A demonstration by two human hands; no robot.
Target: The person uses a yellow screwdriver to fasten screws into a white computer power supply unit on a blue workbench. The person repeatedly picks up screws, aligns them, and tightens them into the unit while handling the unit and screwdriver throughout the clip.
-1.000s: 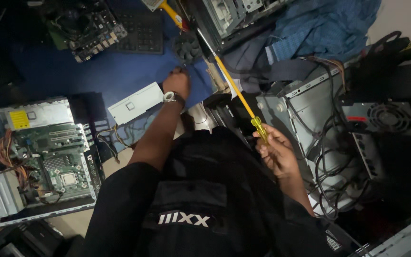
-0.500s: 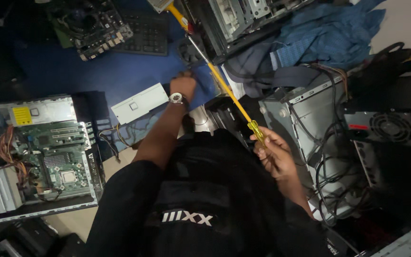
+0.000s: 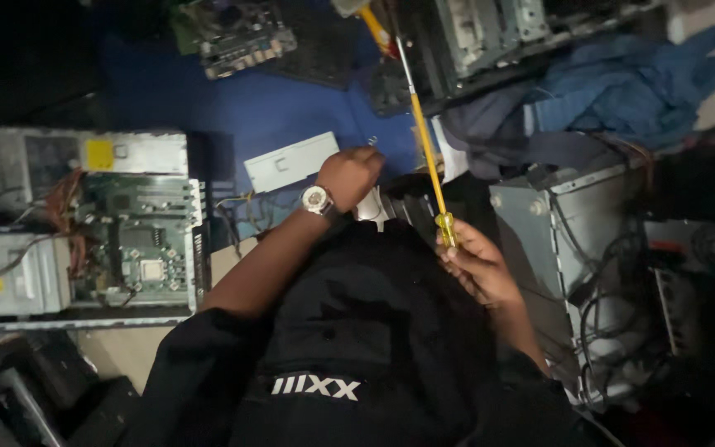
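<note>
My right hand (image 3: 475, 266) grips the yellow handle of a long screwdriver (image 3: 424, 141), whose thin shaft points up and away toward a dark metal computer case (image 3: 490, 37). My left hand (image 3: 351, 172), with a wristwatch on it, hovers with curled fingers over the blue mat (image 3: 233, 108). It is next to a flat white drive box (image 3: 290, 162) and a small metal piece (image 3: 371, 141). Whether the left fingers hold anything is hidden. My black shirt fills the lower middle of the view.
An open computer case with a green motherboard (image 3: 134, 248) lies at the left. A loose circuit board (image 3: 233, 29) lies at the top. A blue cloth (image 3: 631, 83) is at the upper right, above another open case with tangled cables (image 3: 597, 273).
The screwdriver has swung to a more upright angle. My left hand has stayed over the mat beside the white box, and the view has shifted slightly.
</note>
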